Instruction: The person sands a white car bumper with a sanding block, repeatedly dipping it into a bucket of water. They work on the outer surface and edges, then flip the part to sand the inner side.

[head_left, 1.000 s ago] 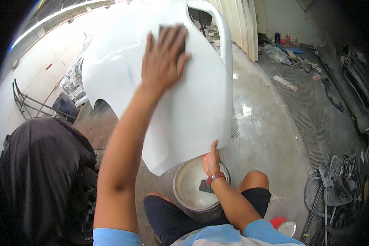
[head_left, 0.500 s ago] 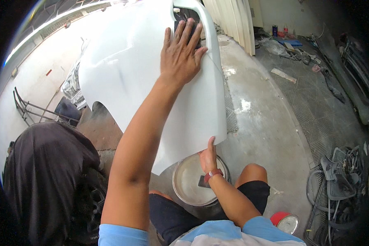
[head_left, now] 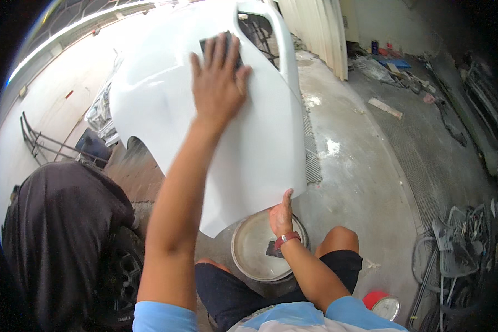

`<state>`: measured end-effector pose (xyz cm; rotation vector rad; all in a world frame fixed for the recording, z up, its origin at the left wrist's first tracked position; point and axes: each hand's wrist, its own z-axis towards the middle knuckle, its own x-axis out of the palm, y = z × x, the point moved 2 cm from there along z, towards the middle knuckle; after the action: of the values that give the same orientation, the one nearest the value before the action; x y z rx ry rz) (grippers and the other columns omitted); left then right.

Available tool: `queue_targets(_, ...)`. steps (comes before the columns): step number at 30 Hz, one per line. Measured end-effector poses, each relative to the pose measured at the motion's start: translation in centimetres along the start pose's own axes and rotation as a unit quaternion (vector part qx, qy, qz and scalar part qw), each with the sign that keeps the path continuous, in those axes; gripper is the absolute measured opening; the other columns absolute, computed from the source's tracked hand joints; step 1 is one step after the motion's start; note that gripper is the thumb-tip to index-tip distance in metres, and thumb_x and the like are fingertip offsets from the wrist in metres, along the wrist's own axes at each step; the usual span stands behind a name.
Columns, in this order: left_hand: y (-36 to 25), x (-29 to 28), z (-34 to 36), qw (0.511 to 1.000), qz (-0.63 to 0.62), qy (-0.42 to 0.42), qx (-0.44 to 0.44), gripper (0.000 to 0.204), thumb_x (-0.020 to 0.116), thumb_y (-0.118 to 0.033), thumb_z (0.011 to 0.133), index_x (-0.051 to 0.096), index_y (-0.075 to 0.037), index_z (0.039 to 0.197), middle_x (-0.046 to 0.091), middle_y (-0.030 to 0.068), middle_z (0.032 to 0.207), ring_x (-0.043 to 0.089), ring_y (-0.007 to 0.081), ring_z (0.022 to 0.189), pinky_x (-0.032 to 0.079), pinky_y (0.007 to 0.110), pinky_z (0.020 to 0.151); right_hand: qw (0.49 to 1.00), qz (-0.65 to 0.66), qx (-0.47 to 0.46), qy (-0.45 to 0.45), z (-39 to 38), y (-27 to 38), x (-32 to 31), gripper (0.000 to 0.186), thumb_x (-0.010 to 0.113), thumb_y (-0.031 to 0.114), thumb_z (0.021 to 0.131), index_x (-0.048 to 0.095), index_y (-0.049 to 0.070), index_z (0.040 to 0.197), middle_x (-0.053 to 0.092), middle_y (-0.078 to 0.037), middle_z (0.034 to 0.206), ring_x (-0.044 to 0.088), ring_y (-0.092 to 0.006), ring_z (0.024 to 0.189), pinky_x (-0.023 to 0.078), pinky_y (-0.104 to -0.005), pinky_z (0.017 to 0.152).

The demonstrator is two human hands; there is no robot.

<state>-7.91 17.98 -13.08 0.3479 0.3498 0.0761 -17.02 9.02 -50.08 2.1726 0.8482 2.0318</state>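
Over the upper part of the white panel [head_left: 249,149], my left hand [head_left: 221,91] lay flat, its fingers slightly spread over a dark pad [head_left: 204,43] against the surface, not curled around it. The panel stretched out in front of me, its nearest edge above my knees. At its lower right corner, my right hand [head_left: 282,218] had its thumb up along the edge; the other fingers were partly hidden, so I cannot tell how tightly they gripped. Below that hand stood a round basin [head_left: 248,257] with a dark block [head_left: 272,250] in it. A red tin [head_left: 375,297] sat near my right leg.
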Motion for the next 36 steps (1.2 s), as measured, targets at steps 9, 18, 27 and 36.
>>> queue_targets(9, 4.4, -3.4, -12.5, 0.975, 0.06, 0.209, 0.041, 0.068, 0.053, -0.053, 0.105, 0.037, -0.034, 0.169, 0.027, 0.0019, 0.179, 0.025, 0.0302, 0.164, 0.012, 0.068, 0.131, 1.0, -0.011, 0.014, 0.002, 0.2, -0.2, -0.2, 0.094, 0.042, 0.076, 0.105, 0.024, 0.01, 0.17, 0.032, -0.011, 0.174, 0.035, -0.0293, 0.157, 0.027, -0.0496, 0.129)
queue_targets(18, -0.8, -2.0, 3.9, 0.99, -0.101, 0.095, -0.038, 0.062, 0.052, -0.027, 0.105, 0.044, -0.001, 0.161, 0.045, 0.0195, 0.166, 0.039, 0.036, 0.156, 0.024, 0.049, 0.133, 0.999, -0.03, 0.027, -0.005, 0.7, -0.4, -0.7, 0.097, 0.042, 0.079, 0.104, 0.024, 0.011, 0.17, 0.036, -0.012, 0.172, 0.036, -0.0288, 0.156, 0.026, -0.0508, 0.128)
queue_targets(27, 10.5, 4.6, 7.9, 0.993, 0.061, 0.068, -0.071, 0.061, 0.045, -0.048, 0.11, 0.051, -0.011, 0.159, 0.05, 0.0166, 0.164, 0.046, 0.0359, 0.152, 0.033, 0.047, 0.128, 0.999, -0.029, 0.028, 0.003, 0.9, 0.1, -0.8, 0.098, 0.043, 0.079, 0.103, 0.023, 0.01, 0.17, 0.03, -0.011, 0.175, 0.032, -0.0294, 0.158, 0.024, -0.0493, 0.13)
queue_targets(36, 2.1, -3.2, -29.4, 0.953, -0.055, 0.178, -0.238, 0.084, 0.056, -0.041, 0.104, 0.024, -0.001, 0.17, 0.012, 0.0285, 0.178, 0.009, 0.0501, 0.164, 0.009, 0.068, 0.13, 0.998, -0.033, 0.026, -0.046, 1.1, 0.2, -0.4, 0.093, 0.038, 0.079, 0.104, 0.031, 0.012, 0.167, 0.04, -0.007, 0.17, 0.039, -0.0258, 0.151, 0.03, -0.0467, 0.126)
